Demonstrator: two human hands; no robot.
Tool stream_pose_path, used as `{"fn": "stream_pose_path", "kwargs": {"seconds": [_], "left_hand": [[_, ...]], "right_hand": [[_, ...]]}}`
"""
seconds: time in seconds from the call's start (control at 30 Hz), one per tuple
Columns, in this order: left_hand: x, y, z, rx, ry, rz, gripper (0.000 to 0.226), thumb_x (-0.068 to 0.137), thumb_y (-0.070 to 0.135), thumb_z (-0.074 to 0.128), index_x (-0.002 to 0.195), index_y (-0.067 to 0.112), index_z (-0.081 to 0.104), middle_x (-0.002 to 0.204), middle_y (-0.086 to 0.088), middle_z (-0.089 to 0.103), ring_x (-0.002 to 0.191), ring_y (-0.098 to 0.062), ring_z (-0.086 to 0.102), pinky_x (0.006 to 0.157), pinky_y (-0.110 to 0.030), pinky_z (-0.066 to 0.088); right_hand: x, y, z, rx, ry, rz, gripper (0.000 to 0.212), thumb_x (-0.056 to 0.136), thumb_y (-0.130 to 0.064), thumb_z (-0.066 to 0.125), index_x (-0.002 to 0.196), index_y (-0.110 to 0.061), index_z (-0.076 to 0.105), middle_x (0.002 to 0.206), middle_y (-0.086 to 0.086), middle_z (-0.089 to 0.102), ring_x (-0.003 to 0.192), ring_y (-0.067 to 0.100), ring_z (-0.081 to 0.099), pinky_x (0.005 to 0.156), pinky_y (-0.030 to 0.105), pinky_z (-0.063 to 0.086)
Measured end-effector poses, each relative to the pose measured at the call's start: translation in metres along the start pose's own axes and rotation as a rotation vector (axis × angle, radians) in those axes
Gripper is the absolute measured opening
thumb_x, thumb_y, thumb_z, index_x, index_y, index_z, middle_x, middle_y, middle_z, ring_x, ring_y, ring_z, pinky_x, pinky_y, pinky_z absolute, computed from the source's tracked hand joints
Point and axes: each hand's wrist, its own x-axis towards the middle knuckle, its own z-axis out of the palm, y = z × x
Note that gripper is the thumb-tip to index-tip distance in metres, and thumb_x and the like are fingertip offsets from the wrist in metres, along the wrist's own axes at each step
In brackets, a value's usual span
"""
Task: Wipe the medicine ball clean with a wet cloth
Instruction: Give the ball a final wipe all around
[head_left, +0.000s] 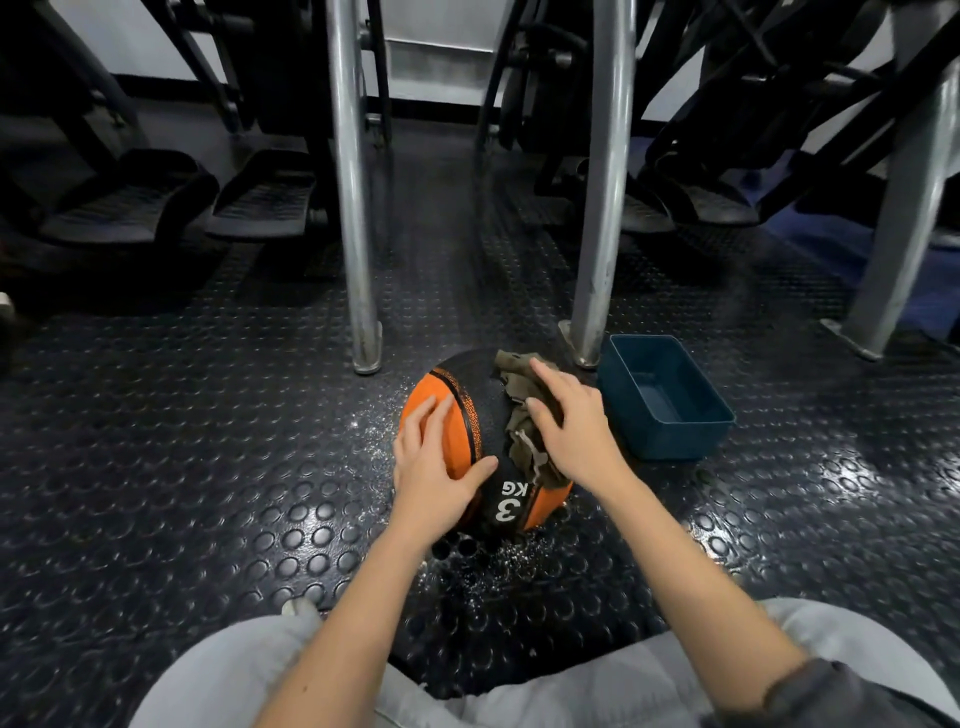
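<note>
Left hand (434, 465) lies flat on the near-left side of the medicine ball (480, 415), fingers spread and straight, thumb out across the black band — pressing, not curled round anything. Right hand (574, 423) is also spread, palm down on a crumpled olive-brown cloth (522, 402), pressing it onto the ball's upper right; fingers look straight, no pinch visible.

Ball is orange and black, marked "3 KG", sitting on the floor just in front of the person's knees. Floor (182, 467) is black studded rubber, with water droplets scattered around the ball. A teal rectangular tub (665, 397) sits just right of the ball — contents unclear. 2 metal posts (356, 208) stand behind the ball, dark exercise-machine pedals (260, 197) further back. Light grey trousers at bottom edge.
</note>
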Motion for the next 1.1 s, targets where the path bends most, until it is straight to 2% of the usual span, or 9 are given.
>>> {"fn": "stream_pose_path", "kwargs": {"seconds": [0.07,0.17,0.23,0.37,0.57,0.67,0.8,0.93,1.1], "left_hand": [[0.000,0.001,-0.001,0.000,-0.004,-0.003,0.080,0.078,0.038,0.073,0.144,0.030,0.028,0.147,0.011,0.019,0.133,-0.006,0.014,0.114,-0.043,0.019],[0.000,0.002,-0.002,0.022,-0.030,-0.005,0.079,0.079,0.038,0.073,0.144,0.030,0.028,0.146,0.011,0.019,0.133,-0.007,0.014,0.114,-0.044,0.019],[0.001,0.004,-0.002,0.032,-0.041,-0.006,0.077,0.080,0.037,0.071,0.144,0.030,0.029,0.146,0.010,0.018,0.135,-0.010,0.013,0.114,-0.047,0.019],[0.002,0.011,-0.002,0.059,-0.023,0.014,0.071,0.084,0.036,0.068,0.144,0.025,0.032,0.148,0.005,0.019,0.138,-0.016,0.015,0.114,-0.050,0.019],[0.008,0.026,0.001,0.172,-0.074,0.065,0.068,0.086,0.039,0.064,0.145,0.028,0.030,0.148,0.005,0.020,0.138,-0.019,0.015,0.115,-0.047,0.017],[0.008,0.028,0.006,0.224,-0.143,0.046,0.068,0.087,0.038,0.063,0.144,0.031,0.029,0.147,0.008,0.021,0.137,-0.018,0.016,0.114,-0.046,0.019],[0.006,0.031,0.012,0.254,-0.123,0.063,0.071,0.085,0.036,0.065,0.145,0.033,0.027,0.150,0.007,0.015,0.138,-0.018,0.013,0.114,-0.047,0.018],[0.007,0.033,0.017,0.276,-0.146,0.030,0.075,0.086,0.038,0.065,0.147,0.037,0.020,0.153,0.008,0.011,0.138,-0.015,0.007,0.114,-0.048,0.016],[0.008,0.032,0.018,0.267,-0.140,0.005,0.075,0.085,0.038,0.065,0.146,0.038,0.021,0.154,0.008,0.009,0.139,-0.017,0.006,0.113,-0.052,0.017]], "right_hand": [[-0.006,0.005,0.001,0.005,-0.035,-0.001,0.049,0.099,-0.023,0.045,0.145,-0.029,0.032,0.147,-0.005,0.037,0.133,0.018,0.027,0.109,0.030,0.020],[-0.010,0.010,0.000,0.060,0.013,-0.051,0.048,0.098,-0.016,0.046,0.144,-0.024,0.035,0.144,-0.003,0.041,0.128,0.008,0.028,0.106,0.019,0.016],[-0.008,0.012,0.000,0.129,0.045,-0.009,0.048,0.096,-0.013,0.050,0.142,-0.021,0.040,0.140,-0.003,0.045,0.128,0.009,0.032,0.108,0.024,0.022],[-0.003,0.011,-0.006,0.176,0.194,0.059,0.037,0.089,-0.003,0.058,0.126,-0.012,0.057,0.120,-0.002,0.058,0.115,0.012,0.049,0.101,0.022,0.035],[-0.004,0.012,-0.015,0.277,0.282,0.177,0.033,0.086,0.002,0.062,0.115,-0.012,0.065,0.106,-0.007,0.059,0.100,0.006,0.053,0.087,0.010,0.036],[-0.008,0.018,-0.021,0.310,0.285,0.224,0.033,0.085,0.002,0.063,0.115,-0.012,0.065,0.107,-0.006,0.060,0.098,0.007,0.053,0.087,0.014,0.039],[-0.013,0.024,-0.028,0.303,0.319,0.262,0.033,0.086,0.004,0.061,0.115,-0.012,0.064,0.106,-0.005,0.059,0.099,0.010,0.054,0.091,0.022,0.042],[-0.015,0.029,-0.027,0.248,0.200,0.309,0.036,0.088,0.004,0.057,0.120,-0.013,0.061,0.117,0.002,0.060,0.110,0.017,0.053,0.099,0.030,0.042],[-0.014,0.031,-0.030,0.252,0.202,0.297,0.035,0.089,0.002,0.056,0.121,-0.014,0.061,0.109,-0.006,0.054,0.103,0.009,0.048,0.090,0.019,0.036]]}}
